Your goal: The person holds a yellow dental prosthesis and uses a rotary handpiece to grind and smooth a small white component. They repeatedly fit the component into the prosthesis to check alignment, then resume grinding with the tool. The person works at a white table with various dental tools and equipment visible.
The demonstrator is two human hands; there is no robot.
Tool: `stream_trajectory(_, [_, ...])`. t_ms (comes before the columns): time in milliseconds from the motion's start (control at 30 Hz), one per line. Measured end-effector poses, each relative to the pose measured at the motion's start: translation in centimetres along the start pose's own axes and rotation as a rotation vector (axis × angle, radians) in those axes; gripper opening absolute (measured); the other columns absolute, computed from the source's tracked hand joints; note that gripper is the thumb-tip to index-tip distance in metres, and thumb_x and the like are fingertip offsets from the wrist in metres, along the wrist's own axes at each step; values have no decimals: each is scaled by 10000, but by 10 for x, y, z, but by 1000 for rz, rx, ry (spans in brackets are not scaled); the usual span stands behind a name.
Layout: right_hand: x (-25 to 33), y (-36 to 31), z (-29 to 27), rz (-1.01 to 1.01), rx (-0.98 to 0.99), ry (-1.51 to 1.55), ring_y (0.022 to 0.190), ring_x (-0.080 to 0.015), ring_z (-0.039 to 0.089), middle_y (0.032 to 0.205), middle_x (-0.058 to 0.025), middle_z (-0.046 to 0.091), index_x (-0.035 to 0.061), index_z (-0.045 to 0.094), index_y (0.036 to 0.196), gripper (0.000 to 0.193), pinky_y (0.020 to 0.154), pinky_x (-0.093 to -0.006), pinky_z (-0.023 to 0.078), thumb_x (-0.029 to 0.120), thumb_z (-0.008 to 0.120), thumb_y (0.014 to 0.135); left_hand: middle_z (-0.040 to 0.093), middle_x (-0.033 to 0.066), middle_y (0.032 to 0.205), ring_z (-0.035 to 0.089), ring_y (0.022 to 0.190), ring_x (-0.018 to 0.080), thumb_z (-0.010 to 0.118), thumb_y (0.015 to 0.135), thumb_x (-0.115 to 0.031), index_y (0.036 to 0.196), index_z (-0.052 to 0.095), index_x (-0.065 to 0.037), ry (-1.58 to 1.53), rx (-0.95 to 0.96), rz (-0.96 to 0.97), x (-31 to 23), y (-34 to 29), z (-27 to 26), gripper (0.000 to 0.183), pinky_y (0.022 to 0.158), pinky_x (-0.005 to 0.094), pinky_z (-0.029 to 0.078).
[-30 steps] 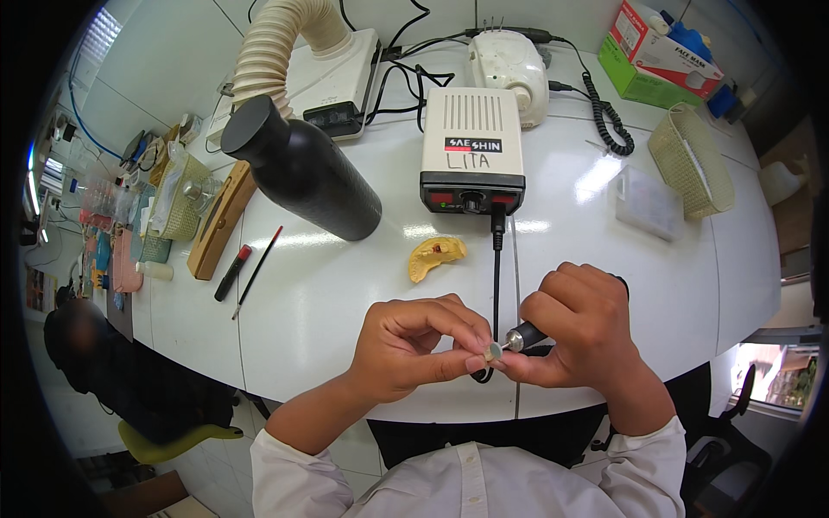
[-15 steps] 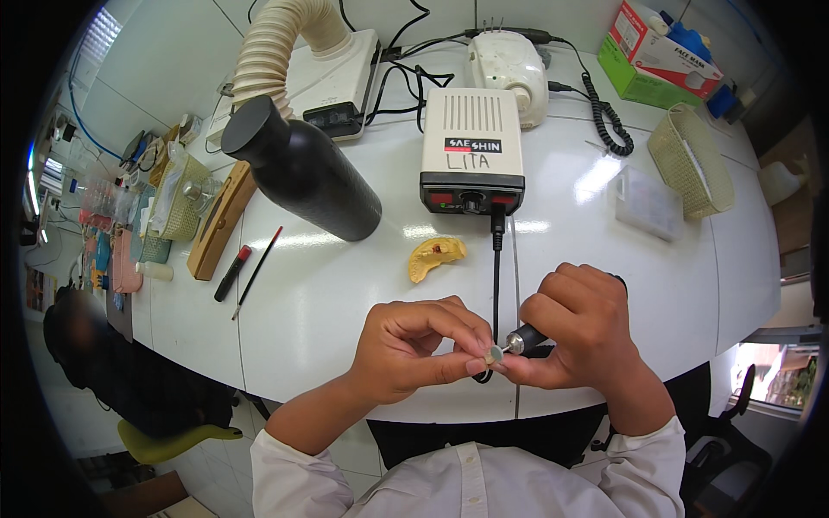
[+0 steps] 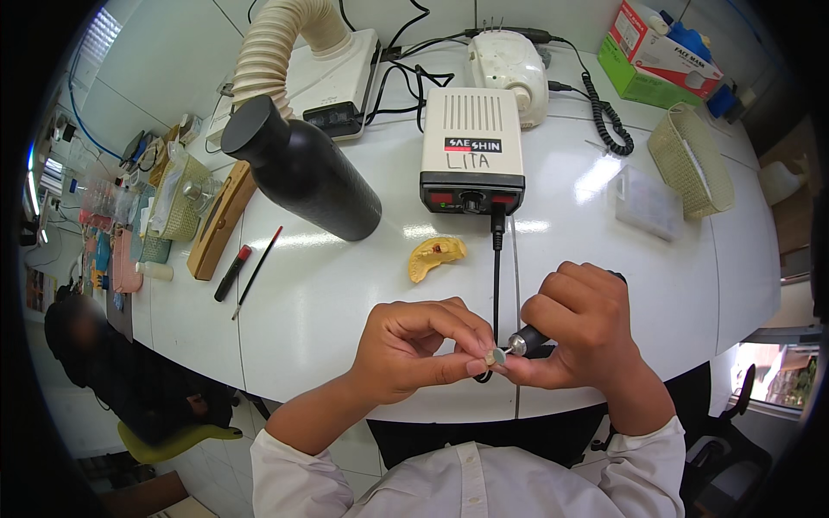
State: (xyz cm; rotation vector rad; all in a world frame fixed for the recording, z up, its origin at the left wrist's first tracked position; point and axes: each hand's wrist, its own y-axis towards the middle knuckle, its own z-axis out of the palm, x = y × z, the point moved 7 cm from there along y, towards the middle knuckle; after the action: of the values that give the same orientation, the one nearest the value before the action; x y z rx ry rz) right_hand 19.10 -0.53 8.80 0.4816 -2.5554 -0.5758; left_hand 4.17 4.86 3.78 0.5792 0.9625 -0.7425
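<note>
My right hand (image 3: 587,324) is wrapped round a black rotary handpiece (image 3: 527,340) whose metal nose points left. A small grey-green grinding disc (image 3: 498,356) sits at its tip. Thumb and fingers of my left hand (image 3: 419,345) pinch a tiny pale piece (image 3: 489,362) against or right beside that disc; its exact shape is mostly hidden. My right thumb reaches close to the left fingertips. Just beyond my hands lies a yellow dental cast (image 3: 435,257) with a dark red spot. A black cord (image 3: 496,289) runs down from the control box (image 3: 471,151) behind my hands.
A black bottle (image 3: 315,177) stands left of the control box. Further left lie a red-tipped marker (image 3: 231,274), a thin brush (image 3: 257,272) and a wooden block (image 3: 221,223). A clear plastic case (image 3: 648,205) and woven basket (image 3: 691,160) are at right. A person (image 3: 129,371) sits lower left.
The disc at the handpiece tip has turned a little and shows more of its face. My hands have barely shifted. The seated person at left has moved slightly, and a hand now shows.
</note>
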Motion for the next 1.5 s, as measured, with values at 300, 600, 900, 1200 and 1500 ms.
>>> stream_trajectory(300, [1,0,0,-3,17,6,530,-187,450,600,-10,409,120,537,640,461,487,-328,330,500,795,680,710,148,936,653,918,188,762,796,90,919,716,6,11,3,13,0,-1,0,156,819,315,530])
stream_trajectory(600, [1,0,1,11,42,10,539,-196,460,611,-16,415,114,545,657,462,495,-334,343,503,794,680,707,148,950,651,917,188,762,812,68,928,709,5,26,2,-12,1,-1,0,143,824,313,525])
stream_trajectory(900, [-1,1,1,28,2,32,537,-193,466,608,-17,431,110,543,652,468,491,-330,351,496,807,670,696,149,996,648,934,187,739,837,65,989,713,21,50,8,10,0,0,1,161,838,317,528])
stream_trajectory(1200, [-4,0,-2,38,-51,26,526,-196,456,594,-19,426,108,543,648,521,483,-329,351,553,813,667,694,149,1005,651,950,187,734,845,57,994,722,17,1,6,0,3,0,2,155,836,308,543])
stream_trajectory(1500, [-2,-1,-2,33,-8,28,542,-203,453,619,-21,421,108,535,655,532,498,-333,342,563,810,665,721,119,902,654,912,205,782,772,89,935,737,-12,129,34,106,-9,2,3,196,795,319,523])
